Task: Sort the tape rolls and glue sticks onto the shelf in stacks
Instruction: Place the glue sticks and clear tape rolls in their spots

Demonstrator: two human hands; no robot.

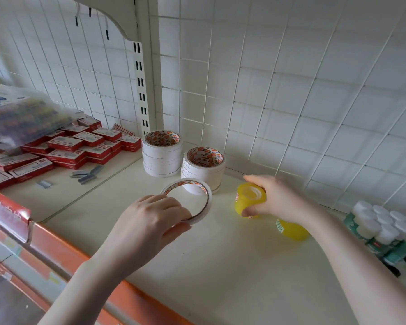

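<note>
Tape ring [198, 202], thin, pinched in left hand [150, 221] at 6 o'clock of nearer white stack [203, 170]; right hand [274, 198] grips yellow roll [250, 199] w/ another yellow roll [293, 231] behind wrist — off-centre drop could topple stack, imo.

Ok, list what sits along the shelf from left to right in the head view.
Red staple boxes → loose staples → taller white tape stack → shorter white tape stack → yellow tape stack gripped by the right hand → white-capped glue sticks.

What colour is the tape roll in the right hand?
Yellow, see-through; the tape roll in the right hand shows best in the head view.
</note>
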